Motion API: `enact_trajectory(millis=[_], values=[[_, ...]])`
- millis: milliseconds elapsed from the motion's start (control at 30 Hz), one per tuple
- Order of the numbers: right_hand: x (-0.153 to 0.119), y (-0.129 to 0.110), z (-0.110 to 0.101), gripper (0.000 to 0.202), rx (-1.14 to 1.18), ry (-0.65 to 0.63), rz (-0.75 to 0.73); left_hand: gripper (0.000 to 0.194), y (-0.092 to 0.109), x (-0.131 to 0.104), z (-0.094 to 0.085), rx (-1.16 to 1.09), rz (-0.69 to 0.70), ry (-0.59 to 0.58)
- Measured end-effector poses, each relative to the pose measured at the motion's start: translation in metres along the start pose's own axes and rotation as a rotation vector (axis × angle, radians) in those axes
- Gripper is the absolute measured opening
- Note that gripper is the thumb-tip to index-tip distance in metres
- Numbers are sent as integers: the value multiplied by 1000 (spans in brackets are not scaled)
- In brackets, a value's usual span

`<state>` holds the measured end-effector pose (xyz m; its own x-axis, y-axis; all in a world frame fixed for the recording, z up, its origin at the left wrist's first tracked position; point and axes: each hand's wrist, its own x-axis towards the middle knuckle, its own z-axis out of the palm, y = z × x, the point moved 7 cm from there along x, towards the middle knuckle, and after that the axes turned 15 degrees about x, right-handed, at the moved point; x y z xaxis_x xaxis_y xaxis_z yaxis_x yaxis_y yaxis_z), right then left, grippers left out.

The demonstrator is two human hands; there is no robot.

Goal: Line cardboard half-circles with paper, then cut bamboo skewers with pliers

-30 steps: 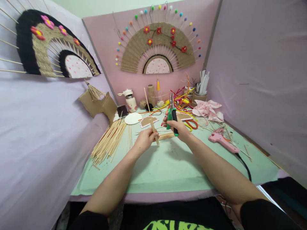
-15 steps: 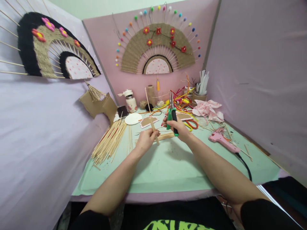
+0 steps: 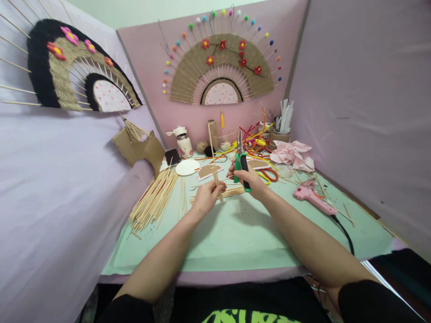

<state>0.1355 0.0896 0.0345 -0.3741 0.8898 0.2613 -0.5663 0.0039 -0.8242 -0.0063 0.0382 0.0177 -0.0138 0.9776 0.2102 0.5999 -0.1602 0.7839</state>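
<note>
My left hand (image 3: 208, 195) pinches a few thin wooden sticks (image 3: 214, 167) that stand nearly upright above the table, one reaching well above the others. To its right, my right hand (image 3: 251, 178) is wrapped round green-and-black cutters (image 3: 241, 166), with their metal jaws pointing up. More sticks (image 3: 232, 192) lie flat on the table behind my left hand. A brown half-round piece with a pale edge (image 3: 209, 171) is just behind the held sticks. At the left is a large pile of sticks (image 3: 155, 199).
A pink glue gun (image 3: 314, 199) with a black cord lies at the right. Behind are a white bottle (image 3: 184, 144), a white oval (image 3: 187, 167), coloured pipe cleaners (image 3: 269, 175) and crumpled pink cloth (image 3: 292, 154). Fans hang on the walls.
The tall stick in my left hand has tilted to stand more upright, its top shifting slightly right. My right hand and the cutters have barely moved.
</note>
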Motion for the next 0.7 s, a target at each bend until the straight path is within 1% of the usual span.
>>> enact_trajectory(millis=[133, 333, 433, 500, 567, 633, 700], values=[[0, 0, 0, 46, 0, 3, 1, 19, 1, 0, -3, 33, 7, 12], [-1, -1, 3, 44, 16, 0, 7, 19, 1, 0, 0, 88, 16, -6], [-1, -1, 5, 40, 11, -8, 11, 20, 7, -1, -5, 119, 49, 11], [-1, -2, 6, 36, -25, -22, 9, 20, 11, 0, -17, 184, 68, 60], [-1, -2, 6, 32, -107, -44, 4, 20, 16, 4, -33, 289, 72, 133], [-3, -3, 8, 31, -229, -79, -3, 21, 18, 11, -51, 444, 66, 204], [-5, -3, 12, 34, -370, -121, -2, 23, 17, 22, -66, 647, 49, 251]])
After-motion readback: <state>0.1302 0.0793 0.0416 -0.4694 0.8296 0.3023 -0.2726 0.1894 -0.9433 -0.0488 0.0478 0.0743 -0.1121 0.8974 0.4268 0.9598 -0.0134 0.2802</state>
